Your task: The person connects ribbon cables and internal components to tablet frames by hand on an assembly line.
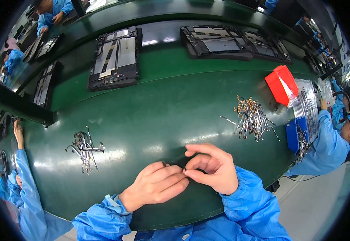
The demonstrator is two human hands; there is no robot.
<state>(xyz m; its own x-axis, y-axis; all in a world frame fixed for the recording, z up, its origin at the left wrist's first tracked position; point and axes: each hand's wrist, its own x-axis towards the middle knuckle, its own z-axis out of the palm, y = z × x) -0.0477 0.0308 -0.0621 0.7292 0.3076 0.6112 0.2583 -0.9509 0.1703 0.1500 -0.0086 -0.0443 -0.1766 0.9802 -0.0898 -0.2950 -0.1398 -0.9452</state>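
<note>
Both hands, left hand (155,185) and right hand (211,167), pinch one small cable (164,164); left pile (84,148) smaller than right pile (252,118) (most apparently pending).

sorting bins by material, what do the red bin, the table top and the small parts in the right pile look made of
Red bin: looks like moulded plastic, even glossy red. Table top: seems a smooth green mat, soft glare patches. Right pile: likely thin metal pieces with gold-coloured tips, glinting; too small to be sure.

Single head cam, fisheye, looks steeply down from above onto green table (155,108). Close to wearer's hands at lower centre; edges bend toward rim.
</note>
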